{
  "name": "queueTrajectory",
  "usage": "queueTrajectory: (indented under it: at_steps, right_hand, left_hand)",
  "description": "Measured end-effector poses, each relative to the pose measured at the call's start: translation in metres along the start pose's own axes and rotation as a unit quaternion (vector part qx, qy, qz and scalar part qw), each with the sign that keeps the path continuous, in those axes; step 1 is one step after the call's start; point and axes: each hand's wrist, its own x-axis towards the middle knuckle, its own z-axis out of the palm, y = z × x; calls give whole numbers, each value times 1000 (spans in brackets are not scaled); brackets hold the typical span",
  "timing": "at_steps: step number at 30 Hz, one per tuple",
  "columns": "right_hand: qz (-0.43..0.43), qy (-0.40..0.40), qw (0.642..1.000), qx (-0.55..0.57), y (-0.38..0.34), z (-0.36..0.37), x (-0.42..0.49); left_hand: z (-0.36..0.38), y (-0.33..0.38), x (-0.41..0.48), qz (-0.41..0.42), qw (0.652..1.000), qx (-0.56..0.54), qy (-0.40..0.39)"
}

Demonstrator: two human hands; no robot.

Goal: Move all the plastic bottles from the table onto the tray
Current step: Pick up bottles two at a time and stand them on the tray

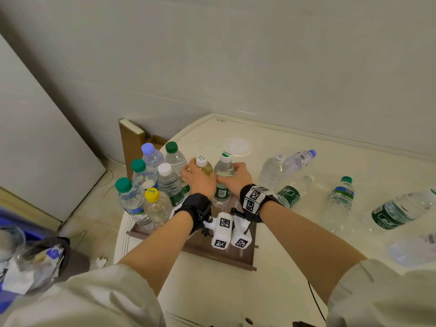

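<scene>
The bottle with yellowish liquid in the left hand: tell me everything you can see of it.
The bottle with yellowish liquid is small, clear plastic, with a white cap bearing dark handwriting. It stands upright at the far side of the brown tray; whether its base rests there is hidden. The left hand wraps its body from the left. Right beside it, the right hand holds a green-labelled bottle.

A flat cardboard box (131, 147) leans upright against the pale wall (236, 55) — that wall serves as landmark. A smaller open carton (156, 140) sits just right of it, also at the wall's foot. Well away from the wall, at the lower left, a black bin (47, 258) holds crumpled wrappers — a white cable (103, 182) trails across the floor between.
</scene>
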Motion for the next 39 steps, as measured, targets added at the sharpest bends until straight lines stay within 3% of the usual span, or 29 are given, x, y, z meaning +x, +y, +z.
queueTrajectory:
  at_steps: [5, 11, 16, 21, 25, 28, 32, 39]
  right_hand:
    - [-23, -12, 998, -63, 2, 0, -2]
    - [-14, -59, 997, -51, 3, -7, -13]
    - [2, -82, 996, -34, 0, -22, -24]
    - [-10, -17, 999, 36, -2, -60, -29]
    - [-29, 54, 994, 87, 0, -110, -40]
    - [-48, 118, 986, 112, 3, -150, -50]
    - [-74, 195, 972, 112, 8, -204, -68]
    - [-71, 339, 929, 129, 25, -311, -108]
  left_hand:
    - [-12, 3, 6, 17, 998, 62, 17]
    - [-23, 6, 6, 12, 993, 109, -33]
    - [-28, 23, -10, -7, 999, 37, -4]
    - [-29, 57, -28, -2, 999, -5, 53]
    - [-21, 96, -34, 93, 992, -49, 76]
    - [-2, 129, -44, 172, 982, -78, 6]
    - [35, 165, -69, 213, 969, -91, -83]
    - [103, 205, -114, 195, 956, -54, -213]
